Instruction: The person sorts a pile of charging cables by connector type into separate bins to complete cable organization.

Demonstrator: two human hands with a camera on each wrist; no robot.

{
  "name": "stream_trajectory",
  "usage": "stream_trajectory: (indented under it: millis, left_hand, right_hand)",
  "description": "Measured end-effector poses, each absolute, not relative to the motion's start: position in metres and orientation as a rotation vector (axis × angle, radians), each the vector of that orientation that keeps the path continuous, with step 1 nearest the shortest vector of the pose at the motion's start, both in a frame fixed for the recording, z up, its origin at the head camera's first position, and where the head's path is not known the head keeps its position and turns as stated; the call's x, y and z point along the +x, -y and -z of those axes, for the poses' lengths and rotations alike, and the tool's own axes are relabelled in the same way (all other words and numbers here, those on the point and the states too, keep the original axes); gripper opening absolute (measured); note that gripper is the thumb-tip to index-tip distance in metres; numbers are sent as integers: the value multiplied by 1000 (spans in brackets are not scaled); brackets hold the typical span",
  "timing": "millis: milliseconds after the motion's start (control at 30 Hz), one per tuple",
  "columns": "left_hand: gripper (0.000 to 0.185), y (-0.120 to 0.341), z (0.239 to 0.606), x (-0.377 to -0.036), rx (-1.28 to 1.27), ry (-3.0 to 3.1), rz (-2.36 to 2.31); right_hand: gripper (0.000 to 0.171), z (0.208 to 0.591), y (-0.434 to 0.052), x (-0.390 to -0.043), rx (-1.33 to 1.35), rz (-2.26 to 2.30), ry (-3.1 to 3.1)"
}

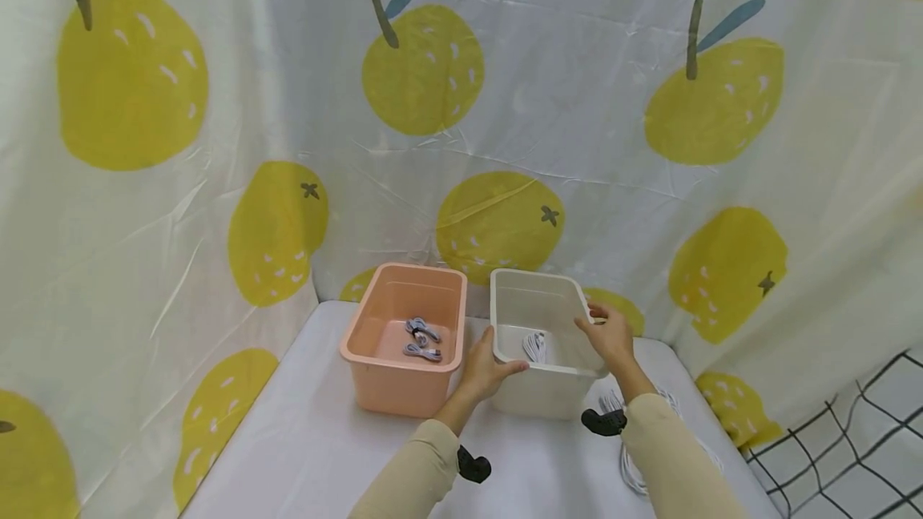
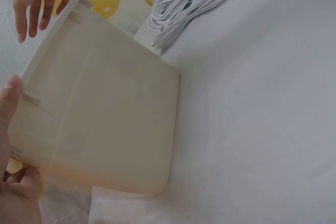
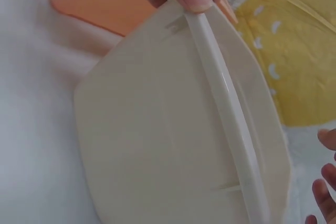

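A cream-white plastic bin (image 1: 541, 392) stands on the white-covered table with a small bundle of white cable (image 1: 534, 348) inside. My left hand (image 1: 485, 371) grips its near left corner, thumb over the front rim and fingers along the side. At the right side of the bin my right hand (image 1: 611, 340) hovers by the rim, its fingers spread and loosely bent. The right wrist view shows those fingers (image 3: 326, 195) apart from the bin wall. To the left is a peach-orange bin (image 1: 392, 388) holding grey cable bundles (image 1: 421, 352).
A larger coil of white cable (image 2: 191, 1) lies on the table right of the white bin, partly behind my right forearm in the head view. A lemon-print curtain (image 1: 577, 142) hangs behind and beside the table. Black wire mesh (image 1: 829, 439) stands at the lower right.
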State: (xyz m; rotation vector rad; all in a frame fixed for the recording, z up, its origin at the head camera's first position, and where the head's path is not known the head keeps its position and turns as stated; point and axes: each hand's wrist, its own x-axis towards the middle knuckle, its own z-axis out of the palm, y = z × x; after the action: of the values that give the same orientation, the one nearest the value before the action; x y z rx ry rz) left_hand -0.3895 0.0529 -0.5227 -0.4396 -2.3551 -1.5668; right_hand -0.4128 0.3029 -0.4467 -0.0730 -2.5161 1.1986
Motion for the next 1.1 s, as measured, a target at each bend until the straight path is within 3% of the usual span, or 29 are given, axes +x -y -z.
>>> stream_trajectory:
  millis: [700, 1100]
  left_hand:
    - [78, -52, 522, -391, -439, 2368, 1611]
    - [74, -52, 523, -392, -437, 2363, 1602]
  right_hand:
    - [44, 442, -318, -392, 137, -1074, 2505]
    - [42, 458, -338, -362, 39, -1038, 2477]
